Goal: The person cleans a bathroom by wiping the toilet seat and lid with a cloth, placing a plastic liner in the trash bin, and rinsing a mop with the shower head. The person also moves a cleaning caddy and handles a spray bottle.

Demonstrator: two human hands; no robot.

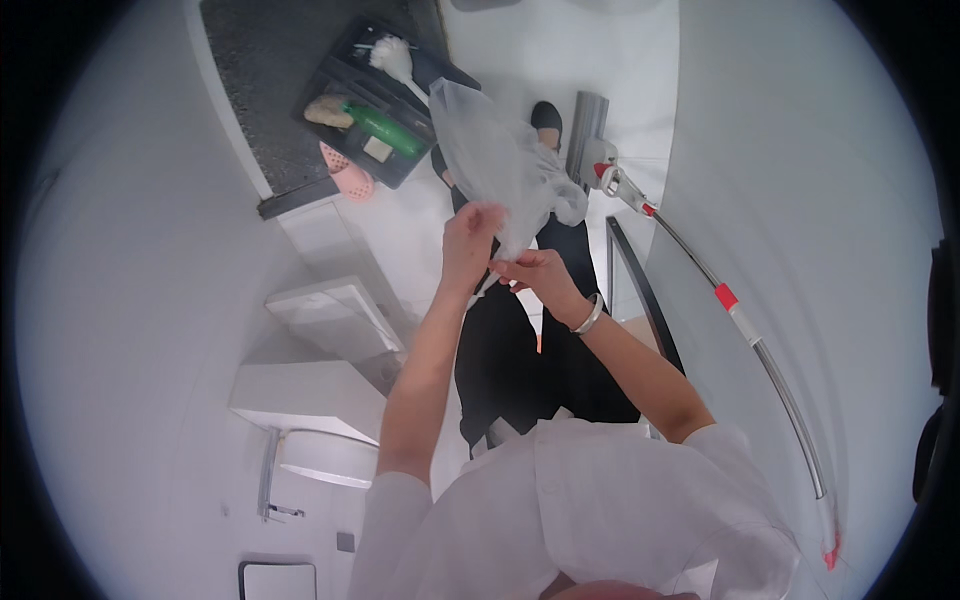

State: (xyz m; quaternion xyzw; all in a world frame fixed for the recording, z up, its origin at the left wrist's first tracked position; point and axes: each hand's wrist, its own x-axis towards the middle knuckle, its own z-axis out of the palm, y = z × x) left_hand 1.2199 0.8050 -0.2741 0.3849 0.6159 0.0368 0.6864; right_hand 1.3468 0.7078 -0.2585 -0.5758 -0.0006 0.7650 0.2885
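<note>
A translucent plastic bag [491, 150] hangs in front of my legs, its lower part loose and crumpled. My right hand [536, 274] pinches the gathered neck of the bag between thumb and fingers. Close beside it, my left hand [472, 236] has curled fingers against the bag. Motion blurs those fingertips, so their grip on the film is unclear. A thin twisted white end [484, 291] shows just below both hands.
Ahead left, a dark plastic bin [390, 174] contains a green bottle [386, 131], a sponge-like piece [328, 111] and a white brush [391, 56]. A pink clog [349, 174] lies beside it. A long-handled mop [780, 390] leans along the right wall. Left are a toilet [307, 390] and washbasin [330, 454].
</note>
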